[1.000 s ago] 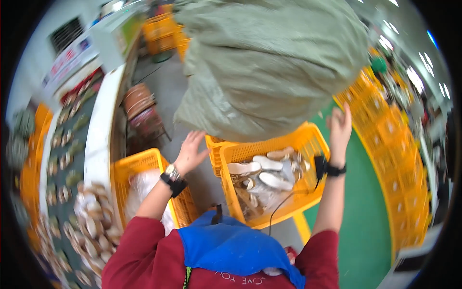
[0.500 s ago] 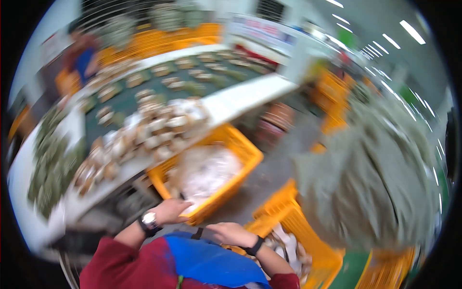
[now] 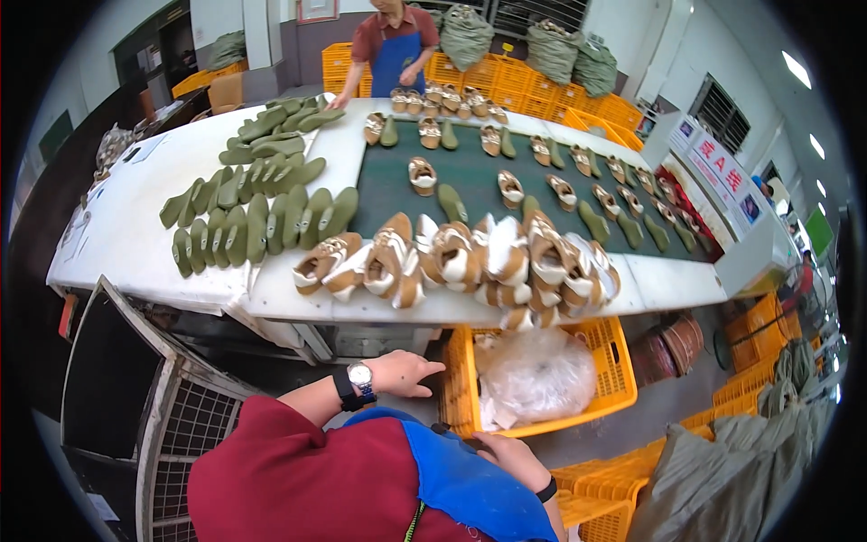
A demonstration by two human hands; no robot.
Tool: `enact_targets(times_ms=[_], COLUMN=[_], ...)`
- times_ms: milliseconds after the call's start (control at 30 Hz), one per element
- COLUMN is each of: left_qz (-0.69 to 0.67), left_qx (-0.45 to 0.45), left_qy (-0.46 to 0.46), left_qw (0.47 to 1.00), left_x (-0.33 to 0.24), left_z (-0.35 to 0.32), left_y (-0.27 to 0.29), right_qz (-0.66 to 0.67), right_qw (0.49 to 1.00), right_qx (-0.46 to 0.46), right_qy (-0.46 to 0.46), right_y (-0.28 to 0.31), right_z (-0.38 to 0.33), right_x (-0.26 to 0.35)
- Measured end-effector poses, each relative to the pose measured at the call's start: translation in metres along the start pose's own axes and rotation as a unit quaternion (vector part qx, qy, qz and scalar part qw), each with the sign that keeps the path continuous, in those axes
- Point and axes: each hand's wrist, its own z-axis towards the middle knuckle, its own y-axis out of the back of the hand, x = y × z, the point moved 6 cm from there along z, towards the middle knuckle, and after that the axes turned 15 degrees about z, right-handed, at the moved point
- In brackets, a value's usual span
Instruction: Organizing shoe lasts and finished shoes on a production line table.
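My left hand (image 3: 404,372), wearing a silver watch, reaches past the left end of an orange crate (image 3: 603,406), fingers stretched and nothing in them. By the crate's near rim is my right hand (image 3: 517,459), a dark band on its wrist; its fingers look extended and hold nothing visible. Whether either hand touches the crate I cannot tell. Crumpled clear plastic bags (image 3: 542,375) fill much of the crate. Above it, brown-and-white shoes (image 3: 452,253) are piled along the table's near edge. Green shoe lasts (image 3: 257,226) lie in rows to their left.
A green conveyor belt (image 3: 388,203) carries shoes paired with lasts beyond the white table (image 3: 117,244). Across it a co-worker (image 3: 397,50) in a blue apron reaches toward the lasts. A metal-framed rack (image 3: 149,388) stands at left; orange crates and grey-green sacks (image 3: 722,474) stand at right.
My view has swung left, bringing the lasts and the co-worker more fully into sight. My left hand has moved away from the crate's near rim to beside its left end. The earlier picture is blurred.
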Motion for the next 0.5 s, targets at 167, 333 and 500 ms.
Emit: enact_targets(times_ms=[167,333,500], left_qz=[-0.006,0.045,-0.033], left_qx=[-0.109,-0.174,-0.171], left_qy=[0.048,0.187,0.255], left_qw=[0.993,0.966,0.951], left_x=[0.109,0.197,0.218], left_z=[-0.042,-0.110,-0.171], left_y=[0.023,0.033,0.032], right_qz=[0.027,-0.072,-0.101], right_qw=[0.999,0.974,0.960], right_qx=[0.021,0.062,0.086], right_qy=[0.036,0.206,0.245], right_y=[-0.018,-0.025,-0.007], right_z=[0.118,0.250,0.424], right_x=[0.055,0.128,0.222])
